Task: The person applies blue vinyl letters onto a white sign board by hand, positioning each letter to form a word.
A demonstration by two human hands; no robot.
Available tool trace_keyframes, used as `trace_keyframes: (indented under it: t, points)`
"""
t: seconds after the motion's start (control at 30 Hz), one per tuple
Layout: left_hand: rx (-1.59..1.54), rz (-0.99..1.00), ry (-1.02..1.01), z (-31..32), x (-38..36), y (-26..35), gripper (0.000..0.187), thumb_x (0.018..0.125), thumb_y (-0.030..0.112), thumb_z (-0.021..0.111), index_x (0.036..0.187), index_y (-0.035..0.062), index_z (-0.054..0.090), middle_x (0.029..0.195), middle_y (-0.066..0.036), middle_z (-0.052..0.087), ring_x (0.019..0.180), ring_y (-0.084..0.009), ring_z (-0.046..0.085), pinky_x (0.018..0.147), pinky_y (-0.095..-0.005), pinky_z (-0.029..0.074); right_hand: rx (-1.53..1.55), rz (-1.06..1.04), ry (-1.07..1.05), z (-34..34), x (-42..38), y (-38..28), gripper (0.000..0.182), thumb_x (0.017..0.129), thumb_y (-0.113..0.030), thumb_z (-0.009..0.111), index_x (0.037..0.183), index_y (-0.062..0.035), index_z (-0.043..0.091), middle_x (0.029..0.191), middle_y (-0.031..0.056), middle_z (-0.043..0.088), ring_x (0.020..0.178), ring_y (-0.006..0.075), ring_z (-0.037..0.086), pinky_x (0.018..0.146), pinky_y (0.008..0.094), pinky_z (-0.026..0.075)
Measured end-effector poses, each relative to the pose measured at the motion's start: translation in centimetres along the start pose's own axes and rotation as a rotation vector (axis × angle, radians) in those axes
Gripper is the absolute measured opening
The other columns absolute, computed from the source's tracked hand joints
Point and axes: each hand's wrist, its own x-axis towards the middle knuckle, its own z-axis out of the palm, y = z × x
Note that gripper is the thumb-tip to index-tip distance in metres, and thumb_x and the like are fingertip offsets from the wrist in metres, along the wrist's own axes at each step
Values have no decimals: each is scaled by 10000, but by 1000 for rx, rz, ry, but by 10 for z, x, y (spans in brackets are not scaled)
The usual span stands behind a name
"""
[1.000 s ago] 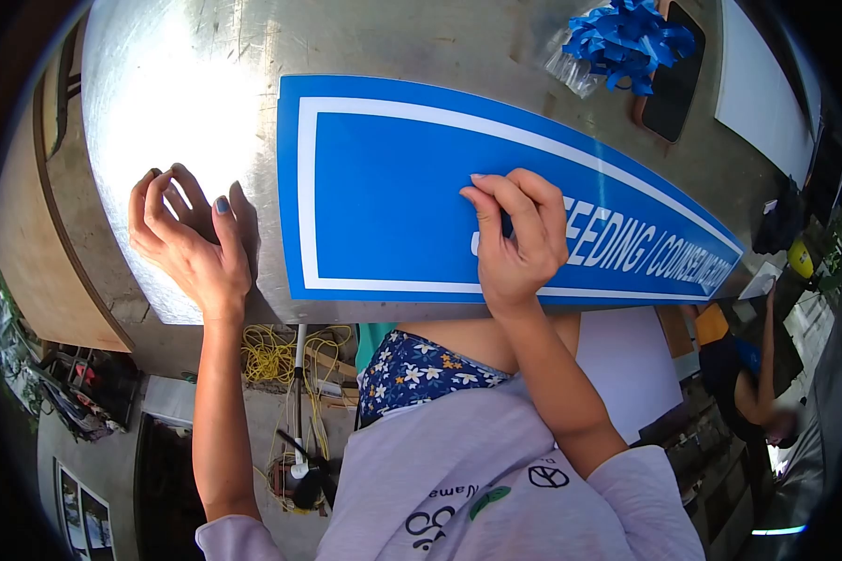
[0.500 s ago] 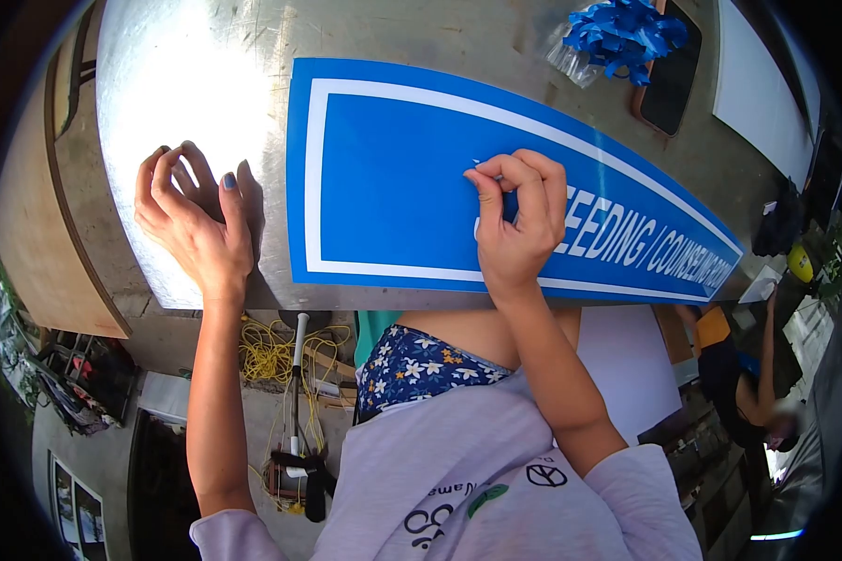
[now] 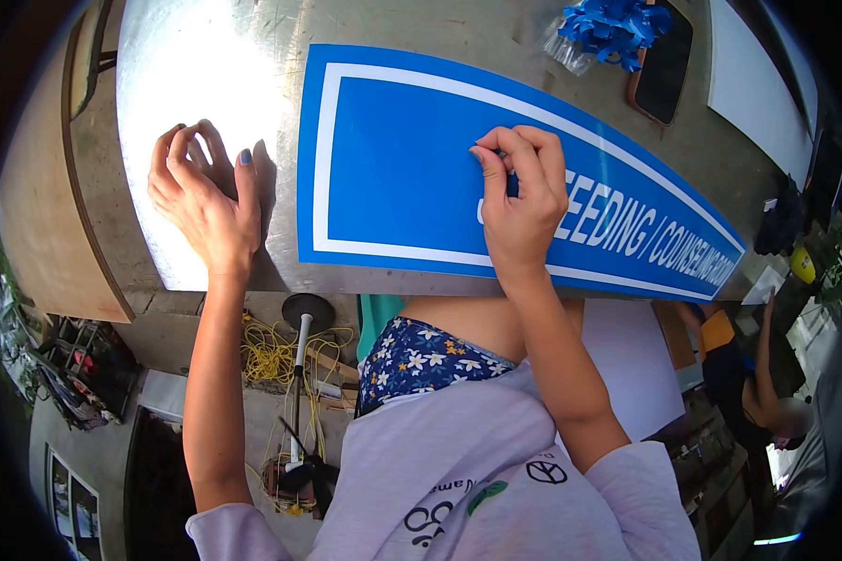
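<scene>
A blue sign panel (image 3: 393, 178) with a white border and white lettering lies flat on the shiny metal table (image 3: 384, 23). Over the panel, next to the first visible letters, my right hand (image 3: 526, 201) is closed in a pinch, thumb against fingertips. Whatever is between those fingertips is too small to make out, and the hand covers part of the lettering. To the left of the panel, my left hand (image 3: 206, 201) is on or just above the bare metal, its fingers loosely curled and apart from the thumb, holding nothing.
A heap of blue scraps (image 3: 613, 33) sits beside a dark phone (image 3: 662, 70) at the back right. White sheets (image 3: 758, 84) lie farther right. Below the table are a stand fan (image 3: 301, 346) and tangled yellow cord (image 3: 269, 351). Another person (image 3: 753, 374) is at the far right.
The view has shifted slightly. A tiny white bit visible earlier at my right fingertips no longer shows clearly. Both hands keep nearly the same pose and place.
</scene>
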Motion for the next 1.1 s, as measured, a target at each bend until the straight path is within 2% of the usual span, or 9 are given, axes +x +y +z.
trace_keyframes:
  t: [0.07,0.13,0.27,0.4,0.5,0.57,0.67,0.8,1.1]
  points:
    - [14,3,4,1,0,-1,538,832,280,612,1280,51,421,1313,-139,413,1228,-329,368,1038,-467,237,-9,19,-24,1,0,0,117,762,28,697,855,-18,643,861,69,552,668,180,560,544,283,475]
    - [18,6,12,2,0,-1,529,842,299,609,1277,56,430,1308,-137,418,1230,-325,369,1043,-465,239,-64,-35,5,5,0,1,123,763,29,681,864,-19,628,858,79,538,725,214,551,626,317,472]
    - [20,13,23,4,-1,-3,532,842,302,611,1276,53,431,1306,-136,420,1231,-323,369,1044,-460,240,-95,-98,14,10,-1,6,133,755,2,684,856,-27,604,841,73,524,790,239,533,713,347,441]
    - [41,17,38,6,-1,-4,525,847,306,606,1273,50,436,1302,-137,423,1227,-325,375,1046,-457,240,-66,-122,-10,5,0,10,114,761,1,676,844,-23,602,840,74,526,795,240,534,717,346,442]
    - [42,23,46,7,-1,-4,521,851,309,601,1271,47,438,1297,-139,428,1224,-327,379,1045,-458,240,47,-84,-103,-5,4,13,84,784,-2,664,836,-21,601,849,73,531,754,214,540,678,321,450]
    - [39,32,43,8,-1,-3,519,853,310,599,1270,45,439,1295,-141,430,1223,-329,380,1045,-460,239,293,75,-209,-16,8,12,84,796,-29,674,838,-18,602,852,63,531,692,172,532,624,291,455]
    - [11,26,70,10,-1,-2,507,861,301,589,1268,40,437,1295,-151,429,1228,-332,373,1044,-462,234,263,78,-217,-26,13,13,123,777,-42,708,844,-28,606,874,51,521,649,142,522,576,266,452]
    - [23,56,61,12,-1,-5,495,877,310,569,1263,30,435,1296,-148,422,1226,-323,367,1040,-457,232,202,-10,-174,-18,9,16,182,723,-25,748,852,-55,623,917,48,493,655,152,528,584,272,468]
    - [38,93,48,13,0,-9,508,893,345,543,1256,9,429,1270,-158,424,1223,-319,349,1039,-460,222,199,-70,-53,0,3,21,117,732,-6,719,808,-34,635,852,72,500,722,223,555,666,333,473]
